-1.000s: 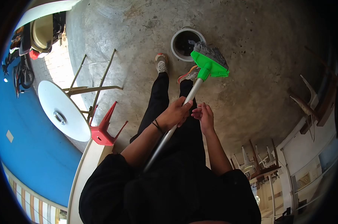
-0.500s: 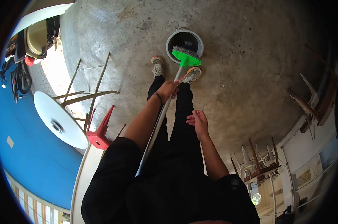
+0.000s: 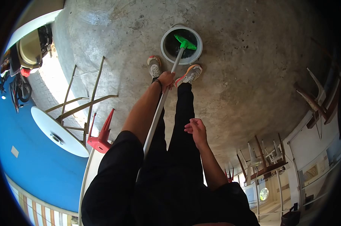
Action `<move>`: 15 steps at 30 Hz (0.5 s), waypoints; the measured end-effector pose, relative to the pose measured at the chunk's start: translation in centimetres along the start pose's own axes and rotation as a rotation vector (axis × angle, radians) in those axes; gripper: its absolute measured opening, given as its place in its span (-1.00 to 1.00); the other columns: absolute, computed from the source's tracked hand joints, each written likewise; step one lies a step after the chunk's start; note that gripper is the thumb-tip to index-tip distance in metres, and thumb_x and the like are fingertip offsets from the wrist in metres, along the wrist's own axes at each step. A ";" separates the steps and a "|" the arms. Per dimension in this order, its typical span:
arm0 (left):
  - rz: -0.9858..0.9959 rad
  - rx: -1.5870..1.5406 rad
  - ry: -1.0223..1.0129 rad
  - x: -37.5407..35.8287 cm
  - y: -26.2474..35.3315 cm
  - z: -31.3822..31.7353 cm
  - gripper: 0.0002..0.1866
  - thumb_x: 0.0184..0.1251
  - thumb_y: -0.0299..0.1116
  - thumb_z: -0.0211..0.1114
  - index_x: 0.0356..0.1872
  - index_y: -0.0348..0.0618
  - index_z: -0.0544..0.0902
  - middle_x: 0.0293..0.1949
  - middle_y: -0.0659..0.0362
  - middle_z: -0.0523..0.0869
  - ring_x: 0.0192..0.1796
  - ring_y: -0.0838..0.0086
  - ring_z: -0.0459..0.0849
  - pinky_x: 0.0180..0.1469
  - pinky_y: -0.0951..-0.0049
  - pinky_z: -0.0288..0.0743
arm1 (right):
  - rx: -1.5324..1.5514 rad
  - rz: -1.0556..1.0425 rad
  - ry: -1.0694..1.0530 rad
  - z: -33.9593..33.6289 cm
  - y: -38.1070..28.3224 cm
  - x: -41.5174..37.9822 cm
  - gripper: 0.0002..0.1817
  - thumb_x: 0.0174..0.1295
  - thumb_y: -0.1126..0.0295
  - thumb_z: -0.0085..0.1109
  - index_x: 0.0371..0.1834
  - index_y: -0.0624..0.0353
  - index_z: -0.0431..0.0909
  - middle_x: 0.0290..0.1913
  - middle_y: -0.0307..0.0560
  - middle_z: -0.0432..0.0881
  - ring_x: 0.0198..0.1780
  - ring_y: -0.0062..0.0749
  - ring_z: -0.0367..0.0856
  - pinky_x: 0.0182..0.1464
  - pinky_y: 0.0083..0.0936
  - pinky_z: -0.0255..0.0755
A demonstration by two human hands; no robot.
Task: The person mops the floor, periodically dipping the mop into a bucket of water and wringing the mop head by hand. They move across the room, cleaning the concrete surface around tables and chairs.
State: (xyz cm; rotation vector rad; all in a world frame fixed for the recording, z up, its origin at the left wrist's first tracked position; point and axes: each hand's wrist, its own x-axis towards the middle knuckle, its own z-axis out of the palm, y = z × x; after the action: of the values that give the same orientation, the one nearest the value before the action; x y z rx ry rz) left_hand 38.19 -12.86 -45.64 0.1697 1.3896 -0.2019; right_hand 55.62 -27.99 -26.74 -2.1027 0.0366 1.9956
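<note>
My left hand [image 3: 166, 80] is wrapped round the grey handle of a mop [image 3: 152, 130]. The handle runs from beside my body out to a bright green mop head [image 3: 184, 42]. That head is down inside a round grey bucket [image 3: 164, 53] on the floor, just beyond my shoes; dark liquid seems to be in it, and the mop's fringe is hidden. My right hand [image 3: 197, 132] hangs in front of my right thigh, away from the handle, its fingers loosely bent with nothing visible in them.
Underfoot is a stained concrete floor [image 3: 230, 79]. On the left are a tipped round white table [image 3: 59, 132] with metal legs, a red stool [image 3: 99, 142] and a blue wall [image 3: 38, 165]. Wooden furniture with white chairs [image 3: 266, 165] stands at the right.
The mop head has gone from above the bucket's near rim down into it, and its grey fringe no longer shows. My left hand has moved slightly forward with the handle. My right hand stays free.
</note>
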 end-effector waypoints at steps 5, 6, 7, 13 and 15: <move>-0.091 0.045 0.046 3.3 5.5 -0.3 -0.60 0.46 -0.12 -0.04 -0.37 -0.33 0.46 -0.61 0.12 0.48 -0.77 0.40 0.40 -0.69 0.33 0.38 | 0.004 0.009 0.036 -1.4 0.0 0.8 -0.67 0.40 0.15 -0.02 -0.07 0.22 0.39 -0.34 -0.11 0.62 -0.40 -0.51 0.61 -0.30 -0.62 0.43; -0.077 0.012 0.048 4.4 5.9 -0.5 -0.59 0.45 -0.12 -0.04 -0.40 -0.34 0.46 -0.61 0.11 0.48 -0.77 0.39 0.40 -0.70 0.32 0.38 | -0.003 0.008 0.040 -1.6 0.0 1.0 -0.68 0.40 0.15 -0.02 -0.07 0.22 0.39 -0.34 -0.11 0.62 -0.40 -0.51 0.62 -0.30 -0.62 0.43; -0.065 -0.023 0.053 5.3 6.0 -0.7 -0.58 0.45 -0.12 -0.04 -0.42 -0.35 0.46 -0.62 0.10 0.48 -0.77 0.39 0.41 -0.70 0.31 0.38 | -0.012 0.008 0.042 -1.8 0.1 1.1 -0.68 0.40 0.15 -0.02 -0.07 0.22 0.39 -0.34 -0.11 0.62 -0.40 -0.51 0.62 -0.30 -0.62 0.43; 0.162 0.129 0.000 -0.6 2.1 0.0 -0.64 0.45 -0.14 -0.03 -0.32 -0.30 0.45 -0.63 0.12 0.48 -0.78 0.43 0.39 -0.75 0.38 0.30 | 0.018 -0.019 0.033 -1.4 -0.4 1.2 -0.68 0.40 0.16 -0.01 -0.07 0.21 0.39 -0.35 -0.12 0.62 -0.39 -0.51 0.62 -0.30 -0.61 0.43; 0.158 0.045 0.015 -5.0 0.4 0.8 -0.67 0.45 -0.14 -0.02 -0.26 -0.26 0.45 -0.62 0.15 0.47 -0.78 0.47 0.38 -0.75 0.43 0.28 | -0.003 -0.036 0.006 -0.9 -0.8 1.2 -0.69 0.40 0.15 -0.03 -0.07 0.19 0.39 -0.34 -0.11 0.62 -0.37 -0.48 0.62 -0.26 -0.57 0.45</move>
State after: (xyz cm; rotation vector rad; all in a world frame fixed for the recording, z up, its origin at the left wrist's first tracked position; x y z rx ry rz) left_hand 38.17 -12.47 -40.62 0.3179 1.3800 -0.1006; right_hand 56.75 -27.24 -27.80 -2.0966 -0.0029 1.9700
